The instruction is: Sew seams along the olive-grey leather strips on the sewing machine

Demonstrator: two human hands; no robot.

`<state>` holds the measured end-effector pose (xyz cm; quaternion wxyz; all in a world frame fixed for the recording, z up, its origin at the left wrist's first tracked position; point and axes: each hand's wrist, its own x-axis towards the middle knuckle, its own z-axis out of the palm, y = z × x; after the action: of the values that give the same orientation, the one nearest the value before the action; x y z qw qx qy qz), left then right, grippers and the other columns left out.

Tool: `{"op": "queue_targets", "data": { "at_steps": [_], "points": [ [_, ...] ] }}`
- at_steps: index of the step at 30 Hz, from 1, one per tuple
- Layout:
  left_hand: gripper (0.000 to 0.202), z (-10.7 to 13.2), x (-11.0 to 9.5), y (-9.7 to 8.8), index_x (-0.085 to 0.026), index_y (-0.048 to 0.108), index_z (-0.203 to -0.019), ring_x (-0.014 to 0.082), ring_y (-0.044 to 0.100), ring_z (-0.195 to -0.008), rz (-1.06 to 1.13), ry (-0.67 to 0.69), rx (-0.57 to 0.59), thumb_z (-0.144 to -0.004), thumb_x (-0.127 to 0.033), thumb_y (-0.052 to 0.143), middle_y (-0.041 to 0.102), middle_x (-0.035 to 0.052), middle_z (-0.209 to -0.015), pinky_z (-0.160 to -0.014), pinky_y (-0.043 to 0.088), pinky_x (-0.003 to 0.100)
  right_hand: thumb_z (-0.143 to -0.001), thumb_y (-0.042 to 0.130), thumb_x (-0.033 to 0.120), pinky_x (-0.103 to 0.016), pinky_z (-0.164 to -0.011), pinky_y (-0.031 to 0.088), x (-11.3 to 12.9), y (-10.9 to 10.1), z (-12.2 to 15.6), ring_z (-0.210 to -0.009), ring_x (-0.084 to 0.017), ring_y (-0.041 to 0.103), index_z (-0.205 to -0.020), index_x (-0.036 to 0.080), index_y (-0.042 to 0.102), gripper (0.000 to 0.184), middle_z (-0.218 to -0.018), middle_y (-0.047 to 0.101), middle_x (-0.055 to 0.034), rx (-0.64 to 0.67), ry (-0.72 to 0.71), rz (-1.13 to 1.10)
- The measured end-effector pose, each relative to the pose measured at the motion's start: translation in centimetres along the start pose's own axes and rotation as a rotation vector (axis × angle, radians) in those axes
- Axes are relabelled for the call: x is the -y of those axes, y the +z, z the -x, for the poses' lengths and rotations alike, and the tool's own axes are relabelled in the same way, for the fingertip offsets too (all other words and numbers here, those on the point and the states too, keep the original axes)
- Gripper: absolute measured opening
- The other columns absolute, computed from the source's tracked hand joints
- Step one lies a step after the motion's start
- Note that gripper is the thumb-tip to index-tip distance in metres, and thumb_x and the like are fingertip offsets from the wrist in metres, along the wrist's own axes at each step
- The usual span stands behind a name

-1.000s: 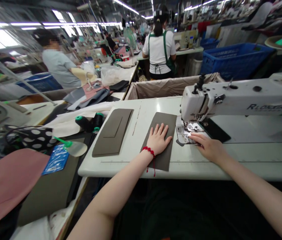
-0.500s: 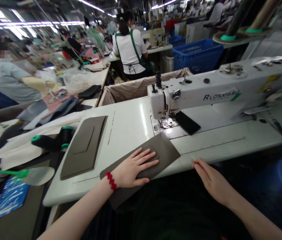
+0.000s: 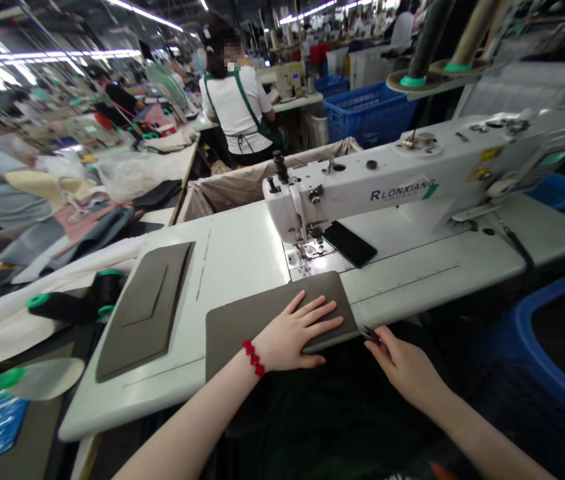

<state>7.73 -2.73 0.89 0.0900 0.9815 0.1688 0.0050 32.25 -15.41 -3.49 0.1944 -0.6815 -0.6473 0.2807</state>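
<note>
My left hand [image 3: 297, 330] lies flat, fingers spread, on a grey-brown fabric piece [image 3: 242, 320] at the front edge of the white sewing table [image 3: 242, 257]. A red bead bracelet circles that wrist. My right hand [image 3: 402, 363] is just off the table's front edge, its fingers pinched on a small dark pointed tool [image 3: 369, 333] that touches the piece's right front corner. The needle area [image 3: 312, 250] of the white sewing machine [image 3: 387, 180] stands a little behind the piece.
A stack of similar grey pieces [image 3: 145, 307] lies at the table's left. Black thread cones [image 3: 72, 303] lie beyond it. A black phone [image 3: 349, 243] rests on the machine bed. A blue crate [image 3: 552, 347] sits low right, a lined bin [image 3: 252, 180] behind. A person in a green apron [image 3: 239, 110] works further back.
The fabric piece was turned and slid from beside the needle to the table's front edge under my left hand. My right hand left the needle area and came to the piece's right corner.
</note>
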Motion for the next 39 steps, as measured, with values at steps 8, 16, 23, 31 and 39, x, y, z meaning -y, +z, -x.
{"op": "queue_targets", "data": {
  "at_steps": [8, 16, 23, 31, 39],
  "points": [
    [0.038, -1.9, -5.7, 3.5, -0.022, 0.052, -0.128, 0.027, 0.054, -0.109, 0.002, -0.392, -0.305, -0.091, -0.023, 0.057, 0.06, 0.009, -0.12, -0.093, 0.043, 0.044, -0.099, 0.036, 0.039, -0.028, -0.056, 0.037, 0.0, 0.9, 0.3, -0.065, -0.02, 0.065, -0.101, 0.024, 0.049, 0.019, -0.073, 0.064, 0.0011, -0.023, -0.028, 0.017],
    [0.011, -3.2, -7.1, 4.3, -0.027, 0.064, -0.1, 0.0223, 0.054, -0.096, 0.248, -0.484, -0.52, -0.095, -0.027, 0.054, 0.062, 0.004, -0.099, -0.085, 0.044, 0.04, -0.1, 0.036, 0.04, -0.028, -0.056, 0.036, -0.1, 1.2, 0.6, -0.066, -0.02, 0.064, -0.1, 0.024, 0.047, 0.02, -0.074, 0.063, 0.001, -0.026, -0.061, 0.005],
    [0.011, -3.2, -7.2, 4.0, -0.024, 0.063, -0.096, 0.0209, 0.054, -0.096, 0.313, -0.516, -0.569, -0.095, -0.028, 0.053, 0.06, 0.0057, -0.099, -0.084, 0.046, 0.039, -0.1, 0.034, 0.04, -0.027, -0.054, 0.037, 0.9, 1.1, 0.1, -0.064, -0.019, 0.065, -0.098, 0.024, 0.046, 0.02, -0.074, 0.063, 0.001, -0.043, -0.111, -0.005],
    [0.014, -2.2, -7.6, 3.2, -0.028, 0.066, -0.098, 0.0181, 0.057, -0.103, 0.335, -0.409, -0.516, -0.094, -0.035, 0.055, 0.064, 0.0036, -0.106, -0.093, 0.046, 0.035, -0.1, 0.029, 0.042, -0.028, -0.049, 0.036, 0.1, 1.7, -0.4, -0.059, -0.022, 0.065, -0.092, 0.026, 0.047, 0.025, -0.065, 0.061, 0.0016, -0.034, -0.075, 0.109],
    [0.086, 4.3, 0.7, -1.4, -0.019, 0.026, -0.148, 0.0395, 0.029, -0.137, 0.104, -0.787, -0.22, -0.081, -0.059, 0.063, 0.036, 0.0182, -0.148, -0.108, 0.029, 0.055, -0.093, 0.044, 0.052, -0.027, -0.057, 0.049, -0.6, 0.8, -0.1, -0.064, -0.019, 0.067, -0.121, 0.026, 0.05, 0.039, -0.074, 0.065, 0.0003, -0.108, -0.089, 0.053]
  ]
}}
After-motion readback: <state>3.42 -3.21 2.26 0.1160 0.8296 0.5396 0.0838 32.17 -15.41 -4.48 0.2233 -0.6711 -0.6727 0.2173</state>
